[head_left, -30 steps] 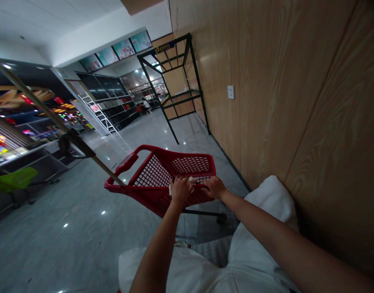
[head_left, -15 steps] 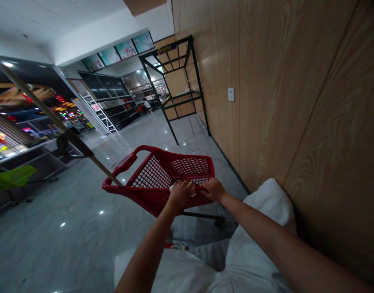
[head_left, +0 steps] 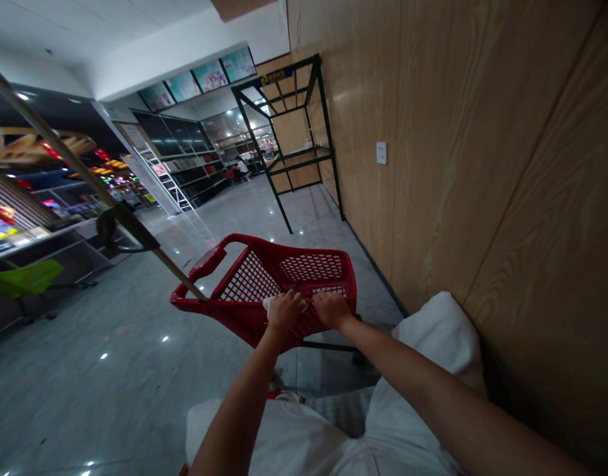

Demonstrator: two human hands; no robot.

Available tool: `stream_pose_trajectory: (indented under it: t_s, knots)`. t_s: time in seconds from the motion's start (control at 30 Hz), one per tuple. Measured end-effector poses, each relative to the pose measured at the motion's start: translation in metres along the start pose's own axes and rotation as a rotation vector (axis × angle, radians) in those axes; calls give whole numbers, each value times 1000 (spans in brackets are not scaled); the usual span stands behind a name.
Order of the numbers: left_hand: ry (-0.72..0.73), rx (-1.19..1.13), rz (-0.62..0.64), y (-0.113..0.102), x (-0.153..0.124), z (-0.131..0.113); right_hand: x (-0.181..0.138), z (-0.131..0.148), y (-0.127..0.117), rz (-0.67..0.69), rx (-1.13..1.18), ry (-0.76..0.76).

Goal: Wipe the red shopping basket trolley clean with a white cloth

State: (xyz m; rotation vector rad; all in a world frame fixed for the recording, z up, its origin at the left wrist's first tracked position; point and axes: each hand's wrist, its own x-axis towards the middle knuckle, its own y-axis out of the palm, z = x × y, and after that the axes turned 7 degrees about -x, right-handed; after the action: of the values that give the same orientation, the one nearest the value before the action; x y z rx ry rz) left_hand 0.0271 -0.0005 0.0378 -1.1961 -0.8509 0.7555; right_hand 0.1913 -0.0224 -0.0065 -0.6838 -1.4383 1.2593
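While both my hands curl over the near rim of the red cart (head_left: 264,281), my left hand (head_left: 284,309) has its fingers pressed together around the rim and pins a small white scrap (head_left: 267,303) against it. Whether that scrap is cloth or paper I cannot tell. My right hand (head_left: 332,309) sits just beside the left, almost touching it, and is closed on the same rim. The cart stands on the grey floor (head_left: 135,370) right in front of my knees, tilted in my view, with one black wheel (head_left: 356,357) showing under it. Inside its open top I see only its own mesh walls.

One cart, two hands on it, one scrap. My white trousers (head_left: 423,344) fill the bottom of the view, close against the wooden wall (head_left: 457,165) on my right, which carries one white socket (head_left: 382,153). Further along that wall stands one black metal rack (head_left: 328,142), well apart from the cart. A slanted pole (head_left: 85,173) crosses on the left and ends at the cart's left edge. Beyond it are a green chair (head_left: 23,279), lit shelves, and three screens (head_left: 199,77) high up. A person (head_left: 243,167) sits far off down the aisle.
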Motion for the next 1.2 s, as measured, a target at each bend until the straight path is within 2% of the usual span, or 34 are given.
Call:
stream_pose_trajectory:
  t_s: [0.23, 0.33, 0.4, 0.47, 0.6, 0.67, 0.73, 0.9, 0.97, 1.07, 1.2]
  knots:
    - [12, -62, -62, 8, 9, -43, -5, -27, 5, 85, -114, 30]
    - [38, -95, -79, 9, 15, -52, -1, -40, 2, 120, -154, -13]
    - [90, -123, -53, 5, 15, -42, 2, -45, -1, 140, -166, -43]
    - [124, -127, -17, -1, 9, -19, 4, -48, -3, 149, -174, -52]
    - [51, -55, -16, -14, -13, 31, 5, -45, -2, 134, -178, -30]
    - [23, -41, -29, -14, -18, 37, 4, -41, 0, 122, -180, -22]
    - [51, -60, -29, -8, -14, 24, 2, -37, 1, 110, -181, -20]
    - [133, -111, -99, 10, 5, -36, -3, -32, 4, 104, -178, -34]
    - [171, -117, -111, 9, 5, -40, -4, -32, 2, 113, -184, -39]
    - [226, -102, -77, 2, -5, -13, -6, -34, -1, 116, -198, -27]
    - [148, -70, -131, -8, -26, 34, -6, -37, -3, 110, -194, -17]
